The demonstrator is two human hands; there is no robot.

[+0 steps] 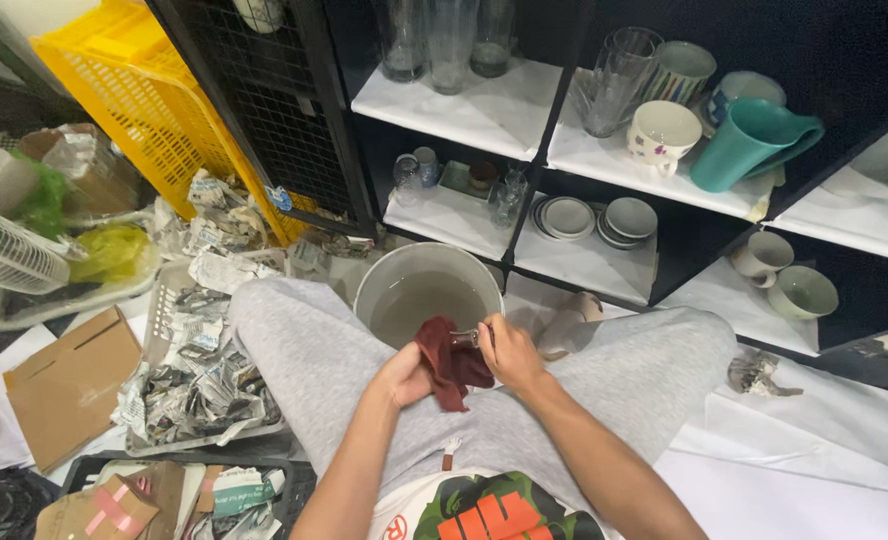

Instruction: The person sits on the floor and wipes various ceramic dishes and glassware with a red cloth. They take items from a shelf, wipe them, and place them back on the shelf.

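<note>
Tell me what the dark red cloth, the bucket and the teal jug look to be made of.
Dark red cloth: soft woven fabric, matte, crumpling in folds. Bucket: probably plastic, grey, smooth with a dull sheen; metal is possible. Teal jug: likely glazed ceramic or plastic, glossy and thick-walled.

Lighting even and fairly bright, from overhead. White shelf boards (pixel 484 105) glare slightly; compartments beneath fall into deep shadow. Soft shadow lies under the hands. Centre sharp; the glasses (pixel 449 40) at the top edge look soft. Wide-angle bending shows along the frame edges.
</note>
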